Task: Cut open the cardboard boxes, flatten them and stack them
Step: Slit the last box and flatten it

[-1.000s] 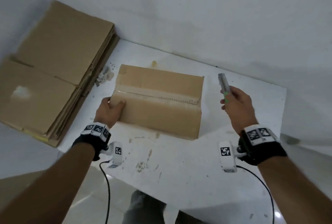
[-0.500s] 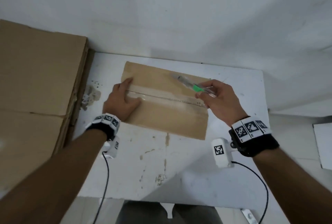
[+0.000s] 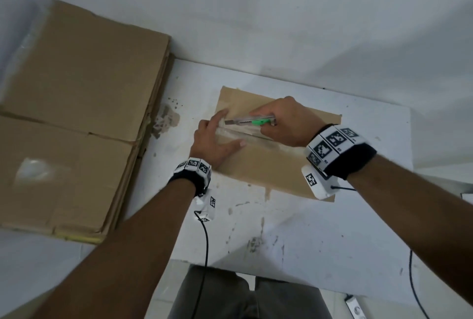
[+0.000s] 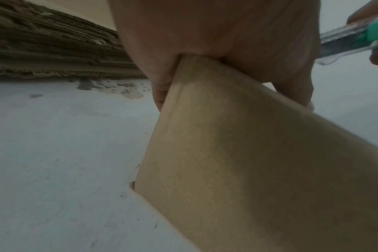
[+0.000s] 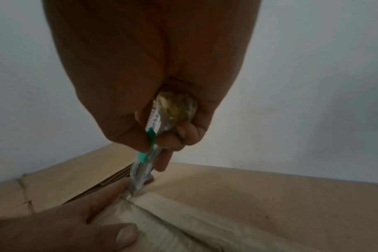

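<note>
A white table (image 3: 320,237) is filling the middle of the head view, its surface stained and scuffed; a person is standing at its near edge, both forearms reaching over it; everything below is placed relative to this table.

A stack of flattened cardboard (image 3: 76,114) is lying just off the table's left edge, its layered side edges showing in the left wrist view (image 4: 54,47); it is the largest brown thing in sight.

A cardboard box (image 3: 268,165) is sitting on the far half of the table, near the wall, its top facing up; a strip of clear tape (image 3: 256,137) is running along the seam across that top, still sealing the flaps as far as can be seen.

The left hand (image 3: 215,139) is resting on the box's left end, fingers straight and spread, pressing flat on the cardboard on both sides of the tape; the box's corner is sitting under the palm in the left wrist view (image 4: 227,42).

The right hand (image 3: 286,121) is hovering above the box top, fingers curled tight around a utility knife (image 3: 250,121); the knife is clear-bodied with a green slider; its tip is pointing left toward the left hand's fingers and is touching the tape at the seam (image 5: 136,192).
</note>
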### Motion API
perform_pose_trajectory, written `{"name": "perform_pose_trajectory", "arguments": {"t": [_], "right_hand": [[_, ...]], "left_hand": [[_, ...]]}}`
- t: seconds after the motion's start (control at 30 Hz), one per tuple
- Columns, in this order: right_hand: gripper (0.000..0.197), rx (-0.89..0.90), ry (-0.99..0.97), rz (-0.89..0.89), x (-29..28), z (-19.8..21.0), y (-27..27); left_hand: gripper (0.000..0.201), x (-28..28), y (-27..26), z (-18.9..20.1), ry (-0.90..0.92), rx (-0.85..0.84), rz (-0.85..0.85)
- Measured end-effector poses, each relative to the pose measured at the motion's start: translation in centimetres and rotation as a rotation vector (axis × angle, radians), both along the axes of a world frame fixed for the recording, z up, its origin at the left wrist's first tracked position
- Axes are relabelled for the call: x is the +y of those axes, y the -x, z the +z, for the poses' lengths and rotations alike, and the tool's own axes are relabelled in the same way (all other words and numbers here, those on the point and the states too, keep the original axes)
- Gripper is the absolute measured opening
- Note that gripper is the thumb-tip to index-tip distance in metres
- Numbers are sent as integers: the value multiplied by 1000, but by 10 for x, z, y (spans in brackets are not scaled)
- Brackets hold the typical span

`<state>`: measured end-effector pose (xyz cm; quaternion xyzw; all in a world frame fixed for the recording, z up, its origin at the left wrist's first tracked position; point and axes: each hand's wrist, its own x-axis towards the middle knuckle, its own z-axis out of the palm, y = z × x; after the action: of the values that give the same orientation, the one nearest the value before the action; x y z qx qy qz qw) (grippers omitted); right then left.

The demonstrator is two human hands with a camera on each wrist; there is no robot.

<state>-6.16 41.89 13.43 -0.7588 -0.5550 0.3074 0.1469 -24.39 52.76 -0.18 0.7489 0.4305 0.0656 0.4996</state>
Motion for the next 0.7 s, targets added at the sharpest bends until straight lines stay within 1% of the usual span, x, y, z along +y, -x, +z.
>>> {"name": "perform_pose_trajectory", "arguments": {"t": [0.17, 0.37, 0.43, 0.57, 0.7], "right_hand": [[42, -76, 42, 29, 12, 0, 7], [32, -105, 27, 31, 22, -2, 12], [30, -117, 25, 48, 21, 0, 17], [26, -182, 63, 90, 21, 4, 24], [25, -212, 54, 80, 21, 6, 27]], "left_hand": [[102, 1, 0, -2, 50, -29, 43], [104, 2, 0, 0, 74, -41, 49], [102, 2, 0, 1, 86, -37, 41], [85, 2, 2, 0, 80, -37, 40], [83, 2, 3, -1, 70, -33, 21]]}}
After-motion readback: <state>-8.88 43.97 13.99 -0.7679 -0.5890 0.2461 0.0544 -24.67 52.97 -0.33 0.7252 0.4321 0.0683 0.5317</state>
